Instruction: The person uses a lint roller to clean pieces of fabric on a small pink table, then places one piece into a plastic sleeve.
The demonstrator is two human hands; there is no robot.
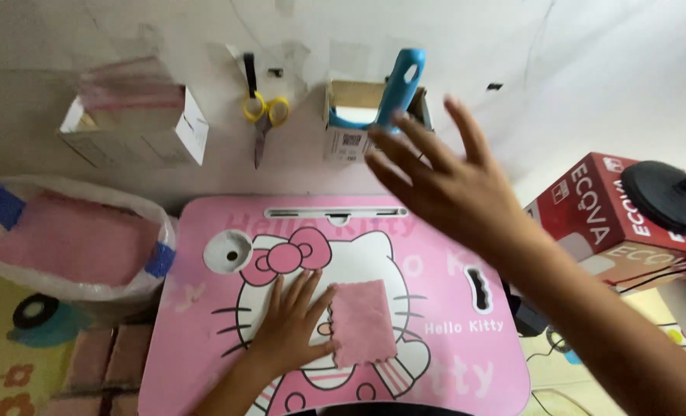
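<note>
Left hand (293, 327) lies flat, pinning the pink cloth (363, 323) against the tabletop (466, 370); right hand (443, 185), grip spread and empty, is raised toward the blue-handled tool (399, 85) at twelve o'clock.

I count four packages. A white cardboard box (139, 123), open-topped with pink contents, is fixed to the wall at upper left. A small brown-and-white carton (350, 127) with a dark code label on its front sits on the wall at centre. A red box (601, 212) with white lettering stands at right. A clear plastic bag (73, 235) with blue tape, holding pink material, lies at left.
</note>
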